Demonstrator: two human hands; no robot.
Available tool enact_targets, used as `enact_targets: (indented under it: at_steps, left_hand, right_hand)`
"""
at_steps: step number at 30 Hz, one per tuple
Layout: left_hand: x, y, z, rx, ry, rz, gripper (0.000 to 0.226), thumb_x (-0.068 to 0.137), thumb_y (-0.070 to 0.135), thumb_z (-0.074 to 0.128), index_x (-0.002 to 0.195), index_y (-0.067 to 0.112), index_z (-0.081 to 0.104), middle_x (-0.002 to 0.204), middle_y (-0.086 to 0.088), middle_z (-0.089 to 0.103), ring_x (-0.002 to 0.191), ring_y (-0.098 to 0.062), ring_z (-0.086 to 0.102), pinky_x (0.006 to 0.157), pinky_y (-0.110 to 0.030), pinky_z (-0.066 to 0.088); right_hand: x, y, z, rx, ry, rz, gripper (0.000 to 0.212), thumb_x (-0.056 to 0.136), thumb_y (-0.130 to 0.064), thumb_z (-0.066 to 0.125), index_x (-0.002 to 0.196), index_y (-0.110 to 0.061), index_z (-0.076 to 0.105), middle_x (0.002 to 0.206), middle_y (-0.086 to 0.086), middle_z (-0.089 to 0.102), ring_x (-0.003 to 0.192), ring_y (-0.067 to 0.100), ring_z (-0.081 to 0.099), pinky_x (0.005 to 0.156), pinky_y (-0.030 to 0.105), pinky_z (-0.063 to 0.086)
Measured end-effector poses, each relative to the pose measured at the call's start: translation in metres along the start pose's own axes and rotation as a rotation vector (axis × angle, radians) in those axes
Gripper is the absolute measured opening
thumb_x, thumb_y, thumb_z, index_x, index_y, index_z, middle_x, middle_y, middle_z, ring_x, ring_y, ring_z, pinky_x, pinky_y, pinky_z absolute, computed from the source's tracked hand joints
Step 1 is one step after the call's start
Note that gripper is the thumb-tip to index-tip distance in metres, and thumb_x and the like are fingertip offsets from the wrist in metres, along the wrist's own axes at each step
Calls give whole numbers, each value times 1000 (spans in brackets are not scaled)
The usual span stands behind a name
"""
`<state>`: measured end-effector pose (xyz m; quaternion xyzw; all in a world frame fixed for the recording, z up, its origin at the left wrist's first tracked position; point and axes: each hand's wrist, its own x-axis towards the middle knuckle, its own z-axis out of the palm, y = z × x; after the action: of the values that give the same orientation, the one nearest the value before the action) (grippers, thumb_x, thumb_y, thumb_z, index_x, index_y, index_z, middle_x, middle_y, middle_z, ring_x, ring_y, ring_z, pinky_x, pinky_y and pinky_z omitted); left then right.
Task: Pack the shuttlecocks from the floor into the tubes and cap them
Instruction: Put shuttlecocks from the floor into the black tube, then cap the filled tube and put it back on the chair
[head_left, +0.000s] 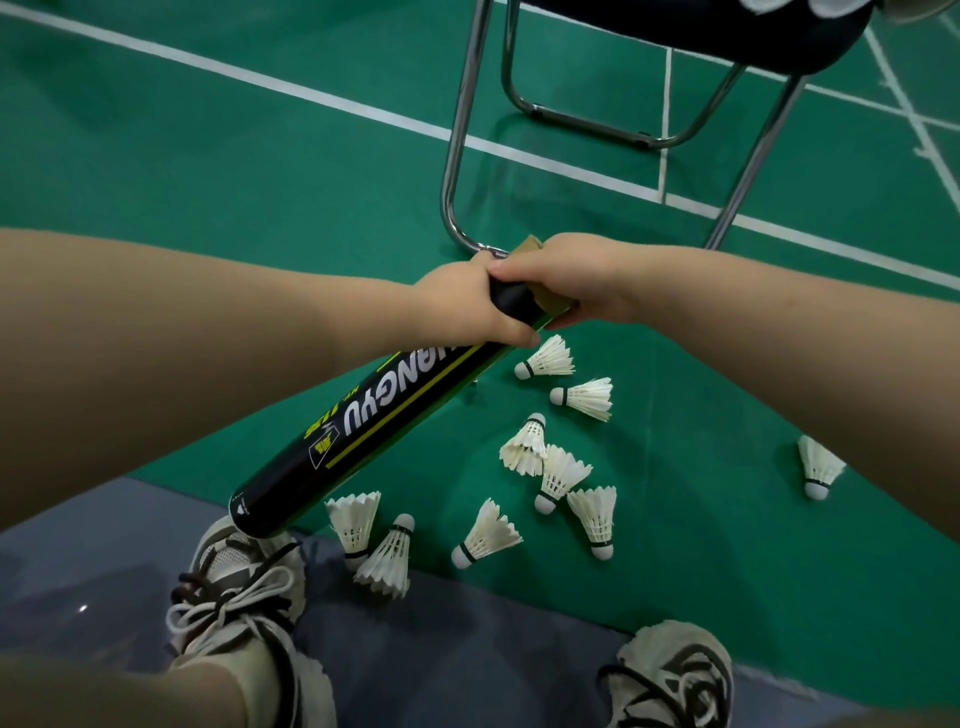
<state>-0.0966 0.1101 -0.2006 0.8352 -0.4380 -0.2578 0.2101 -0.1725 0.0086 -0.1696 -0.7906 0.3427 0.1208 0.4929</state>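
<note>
Tube (379, 421) gripped by both hands, left hand (467, 306) beside right hand (582, 280), mouth hidden.

Even indoor light, soft shadows beneath the chair (613, 78), faint floor (260, 171) sheen, wide-angle bending at edges, forearms blurred

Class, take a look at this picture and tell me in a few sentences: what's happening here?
A person holds a black tube slanted over a green floor. The left hand grips the tube near its far end, and the right hand is wrapped round the brown cap at that end. Whether the cap is going on or coming off cannot be told. About nine shuttlecocks lie loose on the floor below, near a metal chair and the person's shoes.
</note>
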Motion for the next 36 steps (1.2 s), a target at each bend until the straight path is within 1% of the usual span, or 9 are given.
enact_targets:
  at_steps: [7, 11, 15, 19, 23, 25, 30, 33, 36]
  left_hand:
    - [0, -1, 4, -8, -22, -11, 62, 67, 49, 76, 107, 18, 42, 87, 5, 50, 83, -17, 49, 69, -24, 35]
    - [1, 4, 0, 0, -19, -2, 68, 67, 49, 76, 117, 15, 44, 96, 3, 51, 86, -17, 49, 71, -24, 36]
    - [8, 12, -6, -33, -26, -1, 73, 65, 49, 78, 121, 16, 46, 105, 2, 55, 92, -17, 52, 78, -25, 42]
    - [14, 18, -16, -217, -153, -22, 84, 52, 52, 82, 121, 19, 49, 109, 1, 60, 98, -15, 59, 90, -31, 48]
    - [17, 17, -26, -340, -226, 10, 44, 63, 38, 81, 101, 25, 61, 92, 1, 67, 86, -15, 64, 77, -27, 50]
    - [16, 17, -32, -361, -213, 25, 45, 58, 41, 74, 98, 28, 59, 92, 3, 67, 84, -14, 63, 77, -30, 49]
    - [15, 21, -62, -394, -191, 52, 61, 59, 42, 64, 113, 39, 38, 107, 12, 60, 101, -6, 56, 79, -35, 47]
    - [18, 25, -77, -377, -135, 77, 66, 60, 41, 64, 119, 41, 35, 110, 11, 60, 105, -11, 55, 86, -43, 48]
    - [25, 29, -88, -386, -53, 108, 63, 65, 36, 67, 119, 40, 36, 105, 8, 61, 100, -12, 57, 78, -38, 50]
  right_hand:
    - [-2, 3, -1, -3, -9, 11, 21, 88, -36, 59, 98, -18, 58, 98, 2, 61, 94, 20, 58, 89, 38, 50]
    - [-4, 2, -2, 10, 31, -13, 21, 88, -35, 59, 99, -17, 57, 99, 3, 60, 93, 21, 57, 85, 38, 50]
    - [-8, -2, -10, 9, 103, -43, 21, 86, -34, 61, 96, -16, 60, 87, 1, 60, 90, 21, 57, 86, 39, 50]
    - [-13, -12, -16, -120, 190, -98, 25, 85, -36, 61, 72, -15, 56, 73, 3, 55, 78, 23, 55, 78, 37, 53]
    - [-13, -25, -15, -397, 284, -178, 40, 90, -37, 52, 58, -14, 46, 60, -1, 43, 65, 21, 48, 56, 26, 40]
    - [-12, -30, -15, -471, 306, -213, 41, 91, -38, 49, 58, -15, 46, 59, -5, 40, 64, 19, 45, 49, 21, 32]
    - [-13, -47, -22, -510, 366, -375, 35, 95, -38, 44, 70, -15, 53, 78, 5, 57, 81, 24, 50, 62, 29, 33]
    - [-13, -58, -27, -573, 441, -465, 45, 96, -37, 42, 55, -18, 42, 61, -4, 43, 74, 23, 44, 55, 30, 29]
    - [-11, -64, -33, -613, 522, -525, 47, 96, -36, 41, 52, -23, 36, 61, -2, 43, 72, 22, 44, 60, 30, 27]
